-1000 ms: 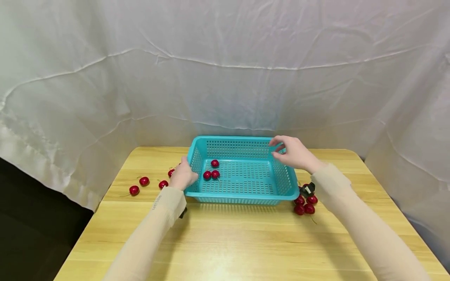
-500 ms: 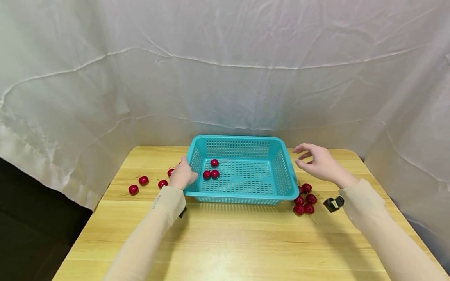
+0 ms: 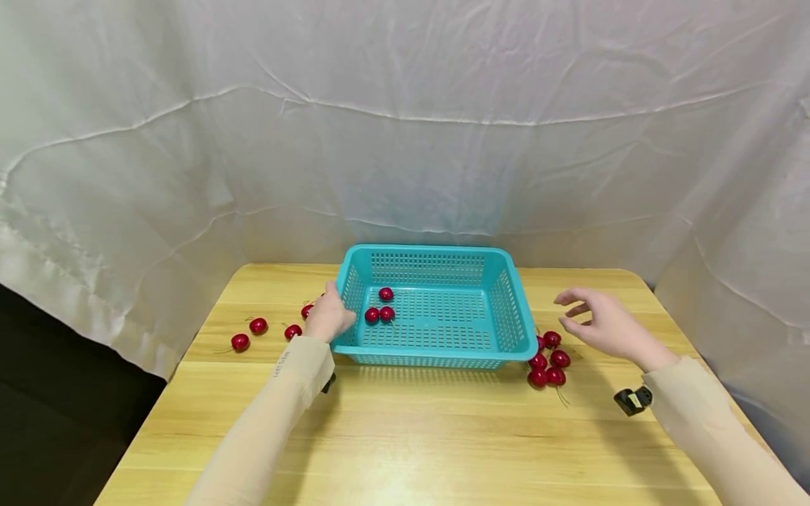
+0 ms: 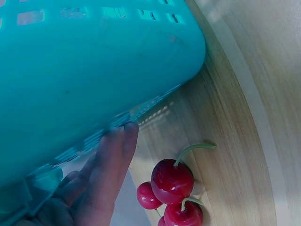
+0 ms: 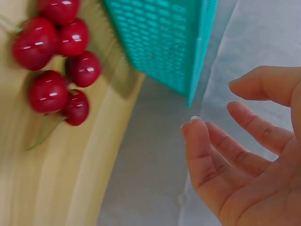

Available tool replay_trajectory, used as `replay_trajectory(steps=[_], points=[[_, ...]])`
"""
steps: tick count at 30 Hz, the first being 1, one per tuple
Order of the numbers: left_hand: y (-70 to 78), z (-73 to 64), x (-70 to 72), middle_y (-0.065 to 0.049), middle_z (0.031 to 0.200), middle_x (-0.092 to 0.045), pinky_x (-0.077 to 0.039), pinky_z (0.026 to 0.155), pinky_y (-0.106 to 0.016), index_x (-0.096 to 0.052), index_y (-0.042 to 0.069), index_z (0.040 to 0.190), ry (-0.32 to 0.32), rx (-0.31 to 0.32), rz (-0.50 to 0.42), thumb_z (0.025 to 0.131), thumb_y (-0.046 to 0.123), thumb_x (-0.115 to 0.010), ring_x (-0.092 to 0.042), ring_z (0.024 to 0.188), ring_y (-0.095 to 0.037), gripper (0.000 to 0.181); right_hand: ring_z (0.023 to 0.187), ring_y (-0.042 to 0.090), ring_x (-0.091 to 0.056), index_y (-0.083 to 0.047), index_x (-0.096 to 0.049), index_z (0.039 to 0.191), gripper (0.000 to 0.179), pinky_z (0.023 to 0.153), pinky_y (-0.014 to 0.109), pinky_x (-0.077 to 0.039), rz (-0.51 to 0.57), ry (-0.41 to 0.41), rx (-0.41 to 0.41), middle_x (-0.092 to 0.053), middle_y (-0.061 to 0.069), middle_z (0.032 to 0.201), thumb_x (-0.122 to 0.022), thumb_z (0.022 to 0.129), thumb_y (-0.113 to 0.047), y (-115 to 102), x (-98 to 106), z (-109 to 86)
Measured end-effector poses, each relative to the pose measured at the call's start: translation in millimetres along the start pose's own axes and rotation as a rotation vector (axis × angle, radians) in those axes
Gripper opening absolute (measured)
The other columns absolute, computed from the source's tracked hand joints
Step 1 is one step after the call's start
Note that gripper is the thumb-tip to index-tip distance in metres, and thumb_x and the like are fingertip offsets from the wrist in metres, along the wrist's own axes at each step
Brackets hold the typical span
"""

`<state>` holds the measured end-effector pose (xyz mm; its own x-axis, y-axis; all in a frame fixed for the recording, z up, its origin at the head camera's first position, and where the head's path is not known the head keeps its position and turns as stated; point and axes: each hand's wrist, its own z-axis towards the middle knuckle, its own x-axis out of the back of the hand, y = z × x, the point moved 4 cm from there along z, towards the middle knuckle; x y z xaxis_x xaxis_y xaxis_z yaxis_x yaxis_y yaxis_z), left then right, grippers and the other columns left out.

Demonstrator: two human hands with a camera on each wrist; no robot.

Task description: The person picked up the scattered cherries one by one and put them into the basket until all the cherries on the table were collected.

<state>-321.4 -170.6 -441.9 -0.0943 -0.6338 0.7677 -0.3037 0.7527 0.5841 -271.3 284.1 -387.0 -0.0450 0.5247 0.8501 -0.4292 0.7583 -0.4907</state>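
Observation:
A turquoise perforated plastic basket (image 3: 427, 358) stands on the wooden table, with several red cherries (image 3: 387, 313) in its left part. At the basket's left end my left hand (image 3: 327, 316) holds the rim, thumb on the inner side. The left wrist view shows its fingers (image 4: 113, 160) against the outside of the wall (image 4: 113, 70). My right hand (image 3: 604, 325) is in the air right of the basket, fingers loosely bent and nothing between them. Close to its left lies a cluster of cherries (image 3: 555, 377) with green stems, also seen in the right wrist view as red cherries (image 5: 48, 92).
More cherries (image 3: 258, 325) lie scattered on the table left of the basket, some partly behind the left hand. A pale cloth (image 3: 443, 176) hangs behind the table (image 3: 430, 436) and along its sides. A small black camera (image 3: 633, 401) sits at the right wrist.
My right hand has moved from over the basket's right end to the right and nearer, past the cherry cluster. The left hand, basket and cherries look the same.

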Motion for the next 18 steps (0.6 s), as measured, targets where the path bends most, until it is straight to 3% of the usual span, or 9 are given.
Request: replay_trajectory(steps=[5,13,18], points=[[-0.6,-0.7,0.3,-0.025,0.146,-0.047,-0.049,0.102,-0.065,-0.015,0.008,0.155,0.003,-0.004,0.001,0.09,0.014,-0.065,-0.054,0.123,-0.043,0.082,0.091,0.036,-0.073,0.005,-0.063,0.116,0.029,0.075,0.043,-0.062,-0.026,-0.017,-0.001,-0.068,0.027,0.113,-0.069,0.089,-0.001,11,-6,-10.3],[-0.1,-1.1,1.1,-0.025,0.148,-0.045,-0.049,0.103,-0.064,-0.012,0.008,0.156,-0.009,0.007,0.009,0.089,0.014,-0.066,-0.052,0.124,-0.043,0.086,0.087,0.031,-0.073,0.006,-0.064,0.113,0.029,0.073,0.037,-0.062,-0.049,-0.035,-0.006,-0.069,0.025,0.111,-0.072,0.086,0.0,28,-16,-22.7],[0.2,-0.6,0.3,-0.024,0.15,-0.043,-0.048,0.105,-0.063,-0.009,0.008,0.158,-0.02,0.01,0.011,0.091,0.015,-0.064,-0.051,0.124,-0.042,0.088,0.089,0.031,-0.072,0.008,-0.062,0.116,0.032,0.077,0.042,-0.062,-0.026,-0.083,-0.021,-0.068,0.028,0.113,-0.07,0.085,0.002,34,-23,-29.1]])
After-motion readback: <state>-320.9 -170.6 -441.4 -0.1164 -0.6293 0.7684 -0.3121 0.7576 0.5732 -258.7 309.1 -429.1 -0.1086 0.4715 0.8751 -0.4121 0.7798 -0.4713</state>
